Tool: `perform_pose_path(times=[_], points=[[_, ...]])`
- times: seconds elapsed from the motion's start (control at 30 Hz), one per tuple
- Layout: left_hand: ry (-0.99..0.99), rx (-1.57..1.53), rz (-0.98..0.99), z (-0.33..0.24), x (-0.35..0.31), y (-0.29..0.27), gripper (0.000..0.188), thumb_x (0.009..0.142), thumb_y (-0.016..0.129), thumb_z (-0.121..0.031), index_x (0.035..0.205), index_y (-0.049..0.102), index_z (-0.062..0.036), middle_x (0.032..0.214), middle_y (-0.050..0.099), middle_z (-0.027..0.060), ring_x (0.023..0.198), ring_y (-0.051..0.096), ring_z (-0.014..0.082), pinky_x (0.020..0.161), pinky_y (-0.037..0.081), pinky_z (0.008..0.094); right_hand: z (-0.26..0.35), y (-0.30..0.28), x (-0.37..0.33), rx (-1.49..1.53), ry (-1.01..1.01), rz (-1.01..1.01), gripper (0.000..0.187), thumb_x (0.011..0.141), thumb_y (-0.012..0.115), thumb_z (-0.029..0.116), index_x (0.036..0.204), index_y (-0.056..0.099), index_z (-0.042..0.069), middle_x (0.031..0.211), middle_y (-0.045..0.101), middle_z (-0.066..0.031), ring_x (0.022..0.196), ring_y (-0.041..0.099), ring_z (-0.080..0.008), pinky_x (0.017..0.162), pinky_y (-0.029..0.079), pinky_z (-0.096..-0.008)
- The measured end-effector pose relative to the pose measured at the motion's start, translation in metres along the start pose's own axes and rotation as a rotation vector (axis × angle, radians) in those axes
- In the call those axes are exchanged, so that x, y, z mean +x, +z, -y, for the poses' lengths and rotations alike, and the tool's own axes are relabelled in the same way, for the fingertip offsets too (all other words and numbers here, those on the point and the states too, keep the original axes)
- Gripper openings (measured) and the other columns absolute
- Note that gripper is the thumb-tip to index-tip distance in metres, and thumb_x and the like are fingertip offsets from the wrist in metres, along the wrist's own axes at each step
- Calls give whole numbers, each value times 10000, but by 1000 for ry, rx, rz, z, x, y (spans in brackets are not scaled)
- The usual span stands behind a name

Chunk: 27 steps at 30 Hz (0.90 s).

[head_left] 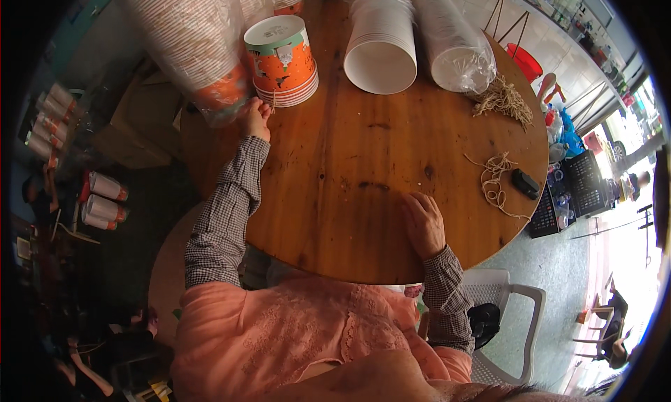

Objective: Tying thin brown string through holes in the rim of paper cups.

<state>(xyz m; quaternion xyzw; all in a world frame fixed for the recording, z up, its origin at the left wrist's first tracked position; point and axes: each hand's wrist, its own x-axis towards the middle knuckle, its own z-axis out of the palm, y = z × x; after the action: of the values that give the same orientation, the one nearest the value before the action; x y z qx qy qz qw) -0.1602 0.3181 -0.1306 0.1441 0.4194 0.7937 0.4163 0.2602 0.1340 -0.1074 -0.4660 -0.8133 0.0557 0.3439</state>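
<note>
An orange paper bucket (282, 65) with a green band and white bottom stands upside down, stacked over others, at the table's far left. A short bit of twine (273, 99) hangs at its near side. My left hand (258, 118) is beside it with fingertips pinched together, close to the twine and to a plastic-wrapped stack of paper buckets (189, 49). What the pinch holds, if anything, is hidden. My right hand (423, 224) rests on the table near its front edge, fingers stretched out and holding nothing.
Two wrapped stacks of white paper buckets, one open toward me (381, 63) and one bagged (458, 60), lie at the back. On the right of the wooden table (335, 192) are a twine bundle (504, 101), loose twine (493, 175) and a black object (525, 184). A white chair (521, 325) stands right.
</note>
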Motion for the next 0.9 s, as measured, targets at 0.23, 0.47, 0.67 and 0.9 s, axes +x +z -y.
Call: perform_pose_path(times=[0.23,0.47,0.67,0.9], points=[[792,525,238,-51,-17,36,239,944,580,-168,1131,564,-20,1009,587,52,904,573,141,756,489,248,0,-1,1,6,-2,-4,217,833,618,61,1045,627,14,1028,618,-121,940,586,-304,809,491,-389],[1304,1099,331,-105,4,111,351,881,626,-288,1134,604,-45,1092,634,150,1067,567,309,897,457,396,-1,0,1,13,22,1,208,835,613,56,1035,627,0,1030,619,-140,955,586,-320,824,490,-390],[1011,1613,363,-103,21,127,622,862,493,-618,1148,647,-87,1118,654,104,1128,555,280,984,410,370,-3,2,-2,-6,12,6,227,829,608,56,1049,620,4,1039,612,-135,953,579,-320,828,487,-392],[1200,1497,333,-95,24,112,487,853,582,-506,1081,661,-83,1169,623,112,1116,554,301,968,415,382,0,0,0,10,20,13,230,831,610,66,1052,620,3,1039,612,-129,953,579,-313,828,486,-393]])
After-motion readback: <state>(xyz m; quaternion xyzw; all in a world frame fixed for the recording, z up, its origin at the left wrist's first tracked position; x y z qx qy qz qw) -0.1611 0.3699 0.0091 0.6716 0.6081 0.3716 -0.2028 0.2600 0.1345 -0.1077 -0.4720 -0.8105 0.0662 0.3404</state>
